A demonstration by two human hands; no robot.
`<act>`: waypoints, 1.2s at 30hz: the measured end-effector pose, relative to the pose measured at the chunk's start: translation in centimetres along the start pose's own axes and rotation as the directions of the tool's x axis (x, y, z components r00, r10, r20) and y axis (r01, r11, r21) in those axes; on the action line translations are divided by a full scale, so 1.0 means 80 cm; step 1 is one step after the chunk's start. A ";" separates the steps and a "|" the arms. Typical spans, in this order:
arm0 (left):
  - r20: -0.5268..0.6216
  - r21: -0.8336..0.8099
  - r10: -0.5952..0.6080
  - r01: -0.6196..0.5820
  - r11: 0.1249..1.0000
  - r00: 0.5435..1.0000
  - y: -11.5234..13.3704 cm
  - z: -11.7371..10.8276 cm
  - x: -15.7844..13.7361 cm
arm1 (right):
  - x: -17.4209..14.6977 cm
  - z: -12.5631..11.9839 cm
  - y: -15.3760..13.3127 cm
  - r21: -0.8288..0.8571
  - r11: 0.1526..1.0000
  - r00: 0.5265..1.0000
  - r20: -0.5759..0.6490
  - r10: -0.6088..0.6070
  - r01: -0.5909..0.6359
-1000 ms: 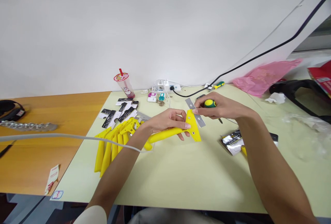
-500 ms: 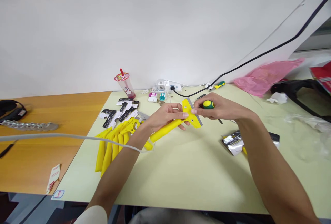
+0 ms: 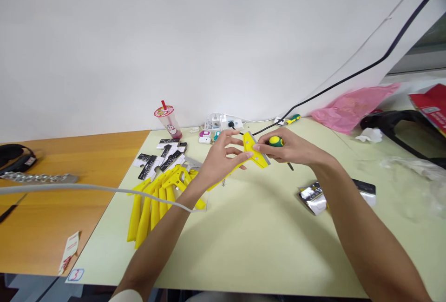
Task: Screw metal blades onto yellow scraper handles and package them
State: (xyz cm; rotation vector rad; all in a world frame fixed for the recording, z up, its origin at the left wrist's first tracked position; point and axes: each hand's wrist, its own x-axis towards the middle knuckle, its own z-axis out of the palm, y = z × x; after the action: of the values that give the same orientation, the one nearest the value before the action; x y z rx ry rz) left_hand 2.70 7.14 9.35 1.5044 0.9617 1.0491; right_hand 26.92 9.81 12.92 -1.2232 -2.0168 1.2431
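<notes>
A yellow scraper (image 3: 256,150) with a grey blade along its head is held up above the table in both hands. My left hand (image 3: 225,159) has its thumb on the scraper's neck, fingers behind it and partly spread; the handle is mostly hidden. My right hand (image 3: 289,146) pinches the blade side of the head with thumb and fingers. Tucked in that same hand is a screwdriver with a yellow-green handle (image 3: 276,141), its dark shaft pointing down. Several more yellow scrapers (image 3: 142,220) lie in a row left of my left forearm.
Black-and-white cards (image 3: 163,158) lie behind the scraper row, near a drink cup (image 3: 168,120). A power strip (image 3: 223,122) runs along the wall. Foil-like packages (image 3: 313,197) lie by my right forearm, a pink bag (image 3: 351,107) at back right. A grey cable (image 3: 104,188) crosses the left foreground.
The scraper has turned, so its handle shows much less behind my left hand. My left fingers have lifted and spread more. The view has shifted slightly.
</notes>
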 end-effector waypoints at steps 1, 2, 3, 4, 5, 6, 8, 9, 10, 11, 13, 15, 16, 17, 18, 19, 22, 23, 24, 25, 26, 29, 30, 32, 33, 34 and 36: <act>-0.018 0.135 0.103 -0.100 0.986 0.994 -0.001 -0.002 -0.002 | 0.001 0.001 0.001 0.022 1.000 1.000 -0.017 -0.002 0.003; 0.010 0.273 0.227 -0.221 0.936 0.974 -0.002 -0.004 -0.003 | 0.002 0.001 0.001 0.044 0.999 0.999 -0.031 -0.008 0.009; 0.077 0.394 0.353 -0.354 0.848 0.932 -0.004 -0.007 -0.004 | 0.003 0.002 0.000 0.061 0.998 0.999 -0.043 -0.015 0.018; 0.164 0.484 0.463 -0.480 0.732 0.871 -0.007 -0.009 -0.004 | 0.003 0.002 -0.001 0.073 0.997 0.998 -0.054 -0.022 0.026; 0.248 0.545 0.545 -0.580 0.605 0.801 -0.010 -0.012 -0.004 | 0.003 0.003 -0.002 0.085 0.996 0.998 -0.063 -0.027 0.033; 0.317 0.588 0.598 -0.648 0.485 0.736 -0.012 -0.015 -0.004 | 0.002 0.004 -0.003 0.095 0.995 0.997 -0.070 -0.028 0.035; 0.411 0.656 0.632 -0.694 0.295 0.657 -0.015 -0.018 -0.004 | 0.001 0.005 -0.006 0.119 0.992 0.997 -0.079 -0.021 0.031; 0.444 0.685 0.626 -0.693 0.225 0.642 -0.015 -0.020 -0.005 | 0.000 0.006 -0.007 0.139 0.990 0.996 -0.084 -0.015 0.026; 0.472 0.706 0.614 -0.688 0.166 0.633 -0.015 -0.021 -0.006 | 0.000 0.006 -0.007 0.163 0.986 0.996 -0.089 -0.007 0.022; 0.497 0.721 0.600 -0.683 0.116 0.627 -0.014 -0.022 -0.007 | -0.001 0.007 -0.008 0.190 0.982 0.996 -0.093 0.000 0.018; 0.534 0.738 0.573 -0.674 0.044 0.621 -0.009 -0.023 -0.009 | -0.001 0.007 -0.008 0.248 0.969 0.996 -0.092 0.014 0.009; 0.559 0.744 0.547 -0.668 0.000 0.623 -0.005 -0.024 -0.011 | 0.000 0.007 -0.008 0.304 0.953 0.997 -0.076 0.023 0.001; 0.567 0.744 0.537 -0.668 -0.008 0.624 -0.003 -0.024 -0.012 | 0.000 0.007 -0.007 0.326 0.945 0.997 -0.067 0.023 0.000; 0.569 0.742 0.532 -0.670 -0.002 0.628 -0.001 -0.024 -0.013 | 0.000 0.007 -0.008 0.344 0.939 0.998 -0.062 0.021 0.001; 0.562 0.738 0.532 -0.675 0.023 0.633 0.001 -0.023 -0.013 | -0.001 0.007 -0.008 0.357 0.934 0.998 -0.059 0.017 0.005; 0.549 0.730 0.536 -0.681 0.066 0.641 0.003 -0.023 -0.014 | -0.001 0.006 -0.008 0.365 0.931 0.998 -0.055 0.012 0.009; 0.486 0.687 0.533 -0.680 0.257 0.692 0.008 -0.020 -0.014 | -0.004 0.004 -0.009 0.372 0.928 0.999 -0.037 0.011 0.004; 0.469 0.671 0.521 -0.671 0.315 0.713 0.009 -0.020 -0.014 | -0.004 0.004 -0.010 0.370 0.929 0.999 -0.033 0.013 0.000; 0.453 0.659 0.508 -0.659 0.362 0.732 0.011 -0.019 -0.014 | -0.004 0.004 -0.010 0.365 0.931 0.999 -0.034 0.019 -0.005; 0.439 0.649 0.498 -0.647 0.400 0.748 0.013 -0.019 -0.013 | -0.004 0.005 -0.011 0.357 0.934 0.999 -0.040 0.026 -0.010; 0.425 0.640 0.491 -0.636 0.430 0.760 0.014 -0.019 -0.013 | -0.004 0.005 -0.012 0.347 0.938 0.998 -0.050 0.035 -0.015; 0.391 0.620 0.487 -0.614 0.488 0.781 0.016 -0.020 -0.011 | -0.003 0.008 -0.013 0.319 0.947 0.995 -0.080 0.059 -0.030; 0.385 0.617 0.484 -0.609 0.498 0.786 0.016 -0.020 -0.011 | -0.003 0.008 -0.014 0.312 0.949 0.994 -0.086 0.061 -0.031; 0.378 0.617 0.476 -0.599 0.510 0.794 0.017 -0.020 -0.010 | -0.002 0.009 -0.014 0.303 0.953 0.994 -0.091 0.060 -0.030; 0.376 0.616 0.475 -0.598 0.513 0.796 0.018 -0.020 -0.011 | -0.002 0.009 -0.015 0.299 0.954 0.994 -0.091 0.058 -0.028; 0.373 0.616 0.477 -0.597 0.515 0.796 0.019 -0.020 -0.011 | -0.003 0.009 -0.015 0.297 0.955 0.994 -0.089 0.055 -0.027; 0.375 0.620 0.480 -0.600 0.506 0.793 0.021 -0.021 -0.011 | -0.004 0.009 -0.016 0.296 0.955 0.995 -0.085 0.047 -0.020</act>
State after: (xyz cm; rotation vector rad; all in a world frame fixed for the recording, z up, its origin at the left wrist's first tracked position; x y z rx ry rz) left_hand 0.92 6.50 11.03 2.6563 0.8279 0.9887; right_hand 25.94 8.98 13.70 -1.1496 -1.6786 1.4180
